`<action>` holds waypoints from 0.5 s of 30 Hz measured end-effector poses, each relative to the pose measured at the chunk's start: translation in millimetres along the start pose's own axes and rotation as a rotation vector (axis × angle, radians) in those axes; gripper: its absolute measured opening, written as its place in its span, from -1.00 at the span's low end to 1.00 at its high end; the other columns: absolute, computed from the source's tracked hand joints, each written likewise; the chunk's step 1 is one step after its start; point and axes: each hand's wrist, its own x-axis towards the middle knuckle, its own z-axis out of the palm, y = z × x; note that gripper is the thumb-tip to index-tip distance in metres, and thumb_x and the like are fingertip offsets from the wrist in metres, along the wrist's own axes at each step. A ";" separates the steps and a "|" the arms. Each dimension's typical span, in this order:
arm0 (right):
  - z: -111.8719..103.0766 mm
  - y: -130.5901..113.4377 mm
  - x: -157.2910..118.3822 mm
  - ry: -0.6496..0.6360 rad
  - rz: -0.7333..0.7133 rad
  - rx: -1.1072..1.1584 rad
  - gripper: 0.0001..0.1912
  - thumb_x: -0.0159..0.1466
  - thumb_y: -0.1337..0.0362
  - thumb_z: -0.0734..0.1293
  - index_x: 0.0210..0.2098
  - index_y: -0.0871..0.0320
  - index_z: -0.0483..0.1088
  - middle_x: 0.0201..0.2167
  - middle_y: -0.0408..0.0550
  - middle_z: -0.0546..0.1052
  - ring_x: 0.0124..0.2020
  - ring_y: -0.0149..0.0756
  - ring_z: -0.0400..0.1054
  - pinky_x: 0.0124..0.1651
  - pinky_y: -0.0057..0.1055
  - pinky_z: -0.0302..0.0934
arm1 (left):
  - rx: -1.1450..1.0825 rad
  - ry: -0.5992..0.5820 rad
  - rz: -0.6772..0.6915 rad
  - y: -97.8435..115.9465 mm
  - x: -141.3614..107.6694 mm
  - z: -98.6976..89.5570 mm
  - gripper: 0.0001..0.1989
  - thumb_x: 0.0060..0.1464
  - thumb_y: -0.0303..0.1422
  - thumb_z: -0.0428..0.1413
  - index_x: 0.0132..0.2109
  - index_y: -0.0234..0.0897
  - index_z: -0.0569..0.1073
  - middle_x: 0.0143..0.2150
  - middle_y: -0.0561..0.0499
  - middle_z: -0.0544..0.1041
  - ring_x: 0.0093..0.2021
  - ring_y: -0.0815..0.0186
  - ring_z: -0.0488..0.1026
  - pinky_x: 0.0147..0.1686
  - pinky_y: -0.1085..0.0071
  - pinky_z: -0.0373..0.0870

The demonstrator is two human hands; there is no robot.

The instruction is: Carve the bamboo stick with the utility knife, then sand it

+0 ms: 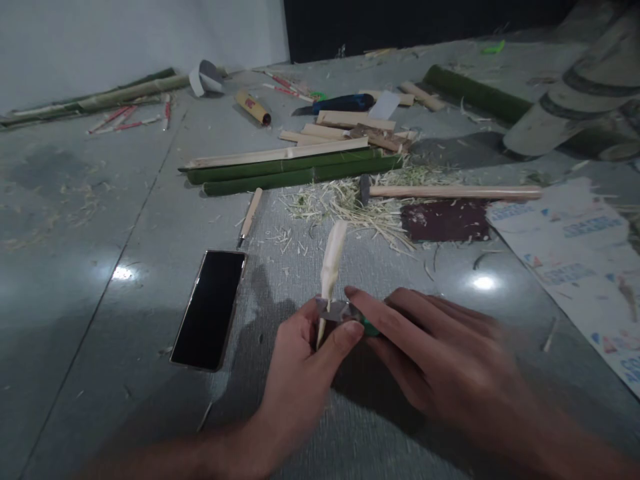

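A pale carved piece of wood or bamboo (333, 257) stands upright near the middle, wide at the top and thin at the bottom. My left hand (310, 357) is closed round its thin lower part, the thumb reaching right toward the blade. Fingers of my right hand (430, 340) are wrapped round the green handle (369, 326) of a small knife, largely hidden by the hand. Its grey blade (333, 309) lies across the thin part of the piece, between both hands. The blade's exact contact with the piece is hard to tell.
Left of the hands lies a black phone (209, 310), with a wooden-handled tool (250, 217) above it. Ahead are green bamboo strips (300, 173), shavings (350, 207), a hammer (450, 192) and a dark red sheet (445, 221). Printed paper (575, 247) lies right; thick bamboo (540, 127) stands upper right.
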 end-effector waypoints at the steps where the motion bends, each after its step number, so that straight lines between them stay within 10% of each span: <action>1: -1.0 1.4 1.0 -0.004 -0.015 0.006 -0.64 0.49 0.36 0.24 0.25 0.17 0.36 -0.30 -0.10 0.54 -0.40 -0.33 0.43 -0.34 -0.33 0.28 | -0.005 -0.004 -0.010 0.1 0.3 -0.4 -0.75 0.20 -0.17 0.28 -0.25 -0.26 0.48 -0.45 0.14 0.33 -0.49 0.45 0.17 -0.52 0.55 0.19; 15: -6.4 15.6 2.3 -0.132 -0.089 0.273 -0.73 0.52 0.31 0.16 0.16 0.17 0.29 -0.16 0.02 0.61 -0.31 -0.27 0.49 -0.32 -0.34 0.26 | -0.137 -0.137 0.016 1.7 3.3 -4.3 -0.71 0.03 -0.28 0.41 -0.21 -0.25 0.48 -0.43 0.16 0.35 -0.44 0.47 0.21 -0.42 0.58 0.27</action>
